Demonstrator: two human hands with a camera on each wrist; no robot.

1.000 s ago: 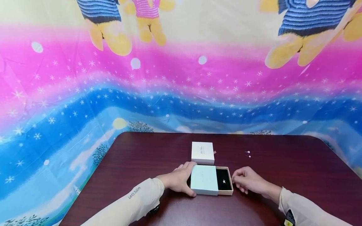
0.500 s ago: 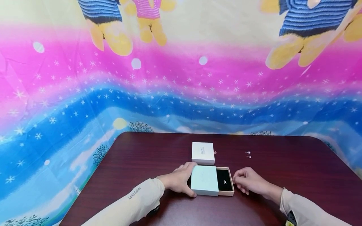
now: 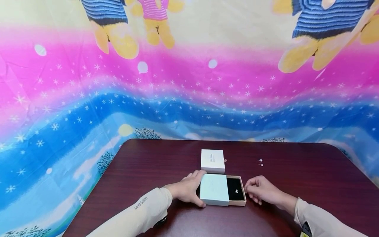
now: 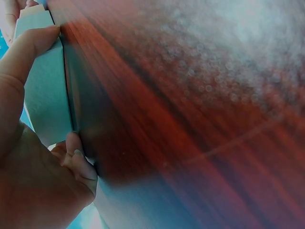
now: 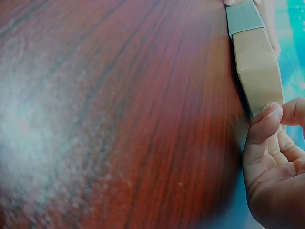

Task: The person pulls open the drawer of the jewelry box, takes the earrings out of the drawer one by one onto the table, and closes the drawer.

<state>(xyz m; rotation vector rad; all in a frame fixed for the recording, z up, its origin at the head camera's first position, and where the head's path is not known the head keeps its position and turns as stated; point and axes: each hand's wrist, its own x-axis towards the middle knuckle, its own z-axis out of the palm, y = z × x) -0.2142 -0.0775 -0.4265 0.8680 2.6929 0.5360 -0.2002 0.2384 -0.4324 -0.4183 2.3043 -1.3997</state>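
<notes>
My left hand (image 3: 189,190) grips the left end of a mint-green jewelry box sleeve (image 3: 214,189), thumb at the near side and fingers at the far side. From the sleeve's right end a beige drawer (image 3: 237,203) is slid partly out. On its black lining (image 3: 234,185) lies a small star-shaped piece of jewelry (image 3: 236,191). My right hand (image 3: 260,190) has thumb and forefinger pinched together at the drawer's right end; the fingertips hide what is between them. In the right wrist view these fingertips (image 5: 271,112) meet against the beige drawer end (image 5: 259,83).
Behind the mint box stands a white jewelry box (image 3: 212,160) with a small ribbon tab (image 3: 225,160) on its right. Two pearl stud earrings, one farther back (image 3: 261,160) and one nearer (image 3: 262,165), lie to the right on the dark wood table (image 3: 160,158). A printed cloth (image 3: 189,92) hangs behind.
The drawer has slid slightly farther out to the right, with my right hand and the star piece moving along. My left hand stays on the sleeve.
</notes>
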